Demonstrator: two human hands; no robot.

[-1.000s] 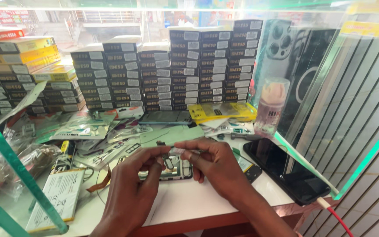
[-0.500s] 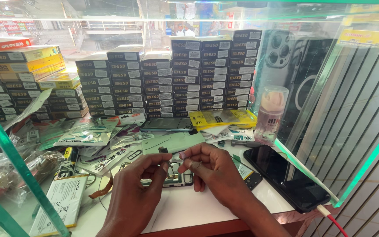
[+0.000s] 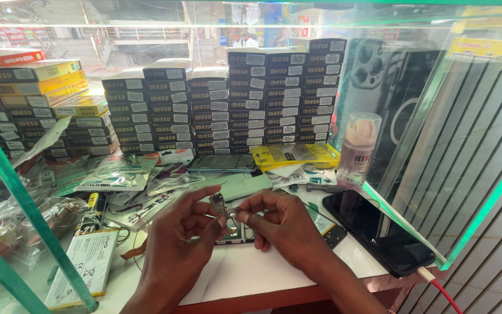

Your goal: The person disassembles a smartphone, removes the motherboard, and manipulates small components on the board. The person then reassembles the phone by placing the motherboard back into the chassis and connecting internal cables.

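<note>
Since the earlier frame, the small metal part (image 3: pixel 221 205) has been lifted off the opened phone (image 3: pixel 240 231) and is now held above it. The fingers of the left hand (image 3: pixel 176 244) and right hand (image 3: pixel 280 224) are clamped on this part (thumb against fingertips). A black phone (image 3: pixel 379 231) lies on the white worktop (image 3: pixel 251 273) nearby.

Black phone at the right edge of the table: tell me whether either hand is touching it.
No: the black phone lies apart from both hands.
</note>
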